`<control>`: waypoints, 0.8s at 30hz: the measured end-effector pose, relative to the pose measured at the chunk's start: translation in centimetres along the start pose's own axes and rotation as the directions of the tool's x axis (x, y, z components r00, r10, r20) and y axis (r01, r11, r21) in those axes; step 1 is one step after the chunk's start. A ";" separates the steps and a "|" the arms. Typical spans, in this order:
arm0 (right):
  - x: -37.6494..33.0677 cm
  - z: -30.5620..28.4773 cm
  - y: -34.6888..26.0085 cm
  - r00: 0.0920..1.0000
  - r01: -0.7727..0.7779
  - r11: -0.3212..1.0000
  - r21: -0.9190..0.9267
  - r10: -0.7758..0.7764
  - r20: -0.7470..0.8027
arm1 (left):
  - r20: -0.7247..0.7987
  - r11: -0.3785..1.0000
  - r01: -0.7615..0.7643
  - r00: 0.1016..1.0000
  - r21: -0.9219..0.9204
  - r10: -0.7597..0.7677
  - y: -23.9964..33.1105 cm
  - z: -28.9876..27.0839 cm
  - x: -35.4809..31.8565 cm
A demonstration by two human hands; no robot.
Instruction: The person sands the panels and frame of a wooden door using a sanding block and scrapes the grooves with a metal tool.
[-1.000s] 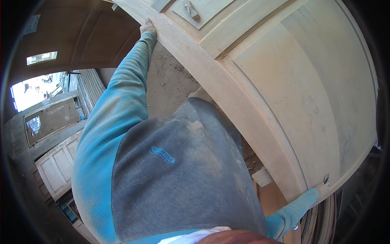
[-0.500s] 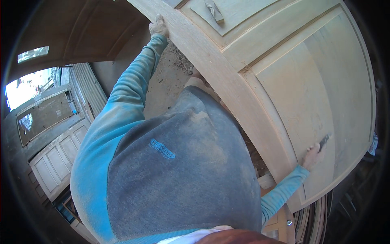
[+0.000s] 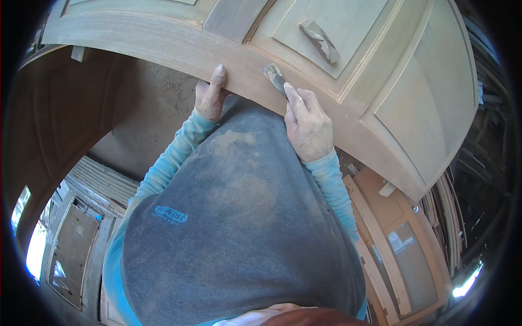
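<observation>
A large panelled wooden door (image 3: 179,41) lies flat before me, dusty along its frame. My left hand (image 3: 211,98) grips its near edge, thumb on top and fingers hidden underneath. In my right hand (image 3: 311,122) is a putty knife (image 3: 275,79), its smeared blade pointing away from me, above the door's near rail. The fingers wrap the handle, with the index finger stretched along it. Beyond the knife, on a raised panel, rests a crumpled, folded greyish piece (image 3: 321,42) that looks like sandpaper.
Below the right end of the door stands another wooden frame (image 3: 380,239) with panes, beside several stacked boards (image 3: 446,217). To the left are a brown curved panel (image 3: 60,108), corrugated sheeting (image 3: 103,176) and an old door (image 3: 76,250). Debris lies on the floor (image 3: 147,103).
My right hand has brought the putty knife from the door's far right panel to the near rail. My left hand now holds the edge closer to my body. The view has turned.
</observation>
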State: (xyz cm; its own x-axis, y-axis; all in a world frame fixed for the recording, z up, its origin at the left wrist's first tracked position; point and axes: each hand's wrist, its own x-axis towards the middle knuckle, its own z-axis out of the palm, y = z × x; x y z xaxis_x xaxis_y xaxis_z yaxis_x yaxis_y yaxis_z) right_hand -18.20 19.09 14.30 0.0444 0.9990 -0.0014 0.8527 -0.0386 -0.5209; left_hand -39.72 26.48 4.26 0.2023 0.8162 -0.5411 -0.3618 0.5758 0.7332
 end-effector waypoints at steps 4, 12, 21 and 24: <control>1.4 -0.9 -2.2 0.999 -0.019 0.982 -0.188 0.029 0.046 | 0.041 0.993 0.055 0.997 0.104 -0.059 -0.1 -1.2 -0.5; 3.6 -3.5 -4.4 0.934 -0.187 0.905 -0.381 0.284 0.216 | 0.129 0.962 0.068 0.986 0.263 -0.105 2.8 -2.4 0.2; 4.6 -3.0 -6.8 0.927 -0.200 0.875 -0.442 0.315 0.204 | 0.208 0.931 0.205 0.939 0.302 -0.274 3.9 -3.1 0.8; 4.9 -2.3 -7.0 0.935 -0.165 0.875 -0.456 0.286 0.211 | 0.198 0.928 0.204 0.941 0.313 -0.274 3.8 -3.1 0.7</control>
State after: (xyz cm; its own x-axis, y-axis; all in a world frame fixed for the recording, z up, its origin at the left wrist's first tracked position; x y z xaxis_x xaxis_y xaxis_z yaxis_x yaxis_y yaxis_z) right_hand -22.77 24.22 19.86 0.1755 0.9276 -0.3298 0.9758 -0.2082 -0.0663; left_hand -43.80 29.14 5.37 0.4696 0.6198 -0.6288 -0.0096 0.7157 0.6983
